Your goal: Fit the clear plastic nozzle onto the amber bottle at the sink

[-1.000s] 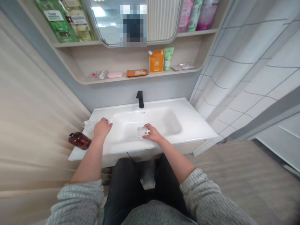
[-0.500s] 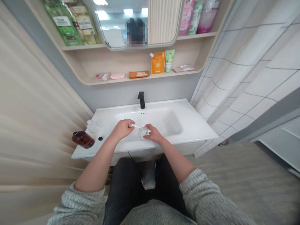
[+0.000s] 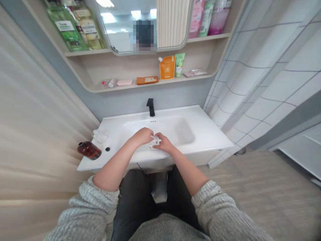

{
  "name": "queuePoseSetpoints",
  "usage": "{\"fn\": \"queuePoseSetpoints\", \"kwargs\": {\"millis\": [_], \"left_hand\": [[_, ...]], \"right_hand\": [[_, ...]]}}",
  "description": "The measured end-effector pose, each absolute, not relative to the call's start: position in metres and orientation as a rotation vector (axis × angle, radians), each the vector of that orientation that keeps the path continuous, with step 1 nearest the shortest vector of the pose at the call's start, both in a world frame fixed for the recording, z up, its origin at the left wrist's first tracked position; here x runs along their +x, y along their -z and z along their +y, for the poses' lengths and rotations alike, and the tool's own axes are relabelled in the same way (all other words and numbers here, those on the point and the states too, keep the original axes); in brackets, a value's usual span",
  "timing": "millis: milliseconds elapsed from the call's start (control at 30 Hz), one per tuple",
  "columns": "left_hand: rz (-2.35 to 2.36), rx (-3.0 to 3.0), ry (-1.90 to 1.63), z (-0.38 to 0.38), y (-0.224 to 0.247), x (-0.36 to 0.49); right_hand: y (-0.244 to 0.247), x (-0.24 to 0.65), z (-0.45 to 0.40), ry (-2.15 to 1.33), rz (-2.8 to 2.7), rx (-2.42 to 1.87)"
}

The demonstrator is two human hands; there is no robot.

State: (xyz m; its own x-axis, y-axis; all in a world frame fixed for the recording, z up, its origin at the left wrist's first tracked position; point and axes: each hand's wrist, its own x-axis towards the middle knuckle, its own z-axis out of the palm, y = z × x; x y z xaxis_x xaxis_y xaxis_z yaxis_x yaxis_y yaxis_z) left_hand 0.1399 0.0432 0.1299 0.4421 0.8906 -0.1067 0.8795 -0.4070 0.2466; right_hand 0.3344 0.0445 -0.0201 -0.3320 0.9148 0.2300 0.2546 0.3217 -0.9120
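Over the front of the white sink basin, my right hand [image 3: 164,143] holds a small clear container [image 3: 155,142] between thumb and fingers. My left hand [image 3: 145,136] is right beside it, fingertips pinched at the container's upper left side. A thin whitish piece shows partly at those fingertips; most of it is hidden. At the counter's left end stands a tilted-looking brown bottle [image 3: 89,150] without a cap, with a small black round piece [image 3: 107,149] to its right. Crumpled clear plastic [image 3: 99,135] lies behind the bottle.
The white sink counter [image 3: 210,137] has a black faucet [image 3: 150,107] at its back. Above are a mirror and a shelf [image 3: 97,87] bearing an orange pouch [image 3: 167,68], a green tube [image 3: 179,65], a pink soap box [image 3: 124,82] and bottles. Curtains hang on both sides.
My left hand has moved right, bringing the thin white piece from beside the clear container to it. My right hand has stayed in about the same place.
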Motion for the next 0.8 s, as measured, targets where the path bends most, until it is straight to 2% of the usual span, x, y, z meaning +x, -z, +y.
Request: {"fn": "queuePoseSetpoints", "kwargs": {"millis": [233, 400, 467, 567, 633, 733, 800], "left_hand": [[1.199, 2.587, -0.127, 0.0415, -0.1282, 0.1391], [1.546, 2.560, 0.002, 0.0430, -0.1301, 0.1402], [1.390, 2.596, 0.045, 0.0436, -0.1298, 0.1410], [1.163, 2.678, -0.078, 0.0423, -0.1275, 0.1416], [1.323, 2.667, -0.135, 0.0407, -0.1260, 0.1422], [1.643, 2.569, -0.043, 0.0390, -0.1259, 0.1435], [1.610, 2.543, 0.012, 0.0384, -0.1270, 0.1440]], "right_hand": [[0.0207, 0.3340, 0.0470, -1.054, -1.753, -1.025], [0.0200, 0.3344, 0.0460, -1.042, -1.777, -1.035], [0.0192, 0.3345, 0.0455, -1.027, -1.795, -1.026], [0.0181, 0.3350, 0.0446, -1.027, -1.783, -1.010], [0.0177, 0.3352, 0.0441, -1.038, -1.763, -1.017], [0.0183, 0.3348, 0.0439, -1.049, -1.764, -1.031], [0.0192, 0.3342, 0.0445, -1.048, -1.774, -1.030]]}}
